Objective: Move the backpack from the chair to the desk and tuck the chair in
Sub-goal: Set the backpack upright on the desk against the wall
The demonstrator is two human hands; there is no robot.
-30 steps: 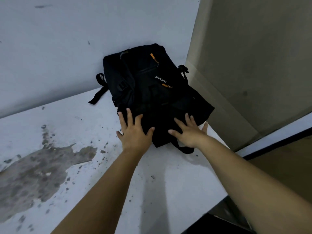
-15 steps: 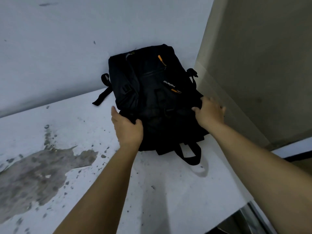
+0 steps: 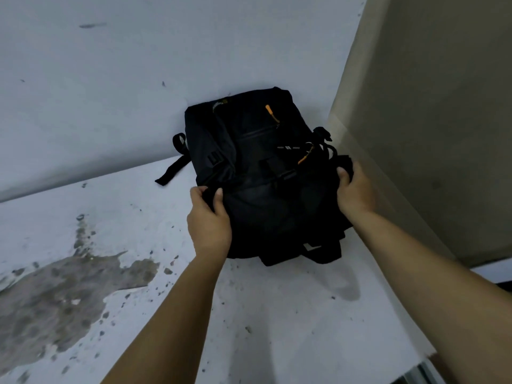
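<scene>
Left hand (image 3: 209, 217) & right hand (image 3: 355, 189) gripping backpack (image 3: 266, 176) sides, prob. seating it in desk (image 3: 277, 314) far corner.

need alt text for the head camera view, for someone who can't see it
Two bare hands grip a black backpack lying on a worn white desk, its top against the wall: the left hand holds its left side, the right hand its right side. A grey patch of peeled paint marks the desk at the left.

Black backpack (image 3: 266, 173) on a white bench (image 3: 277, 314)

Orange zip pulls (image 3: 269, 110) on the backpack; grey blotchy stain (image 3: 63, 295) and dark specks across the bench.
</scene>
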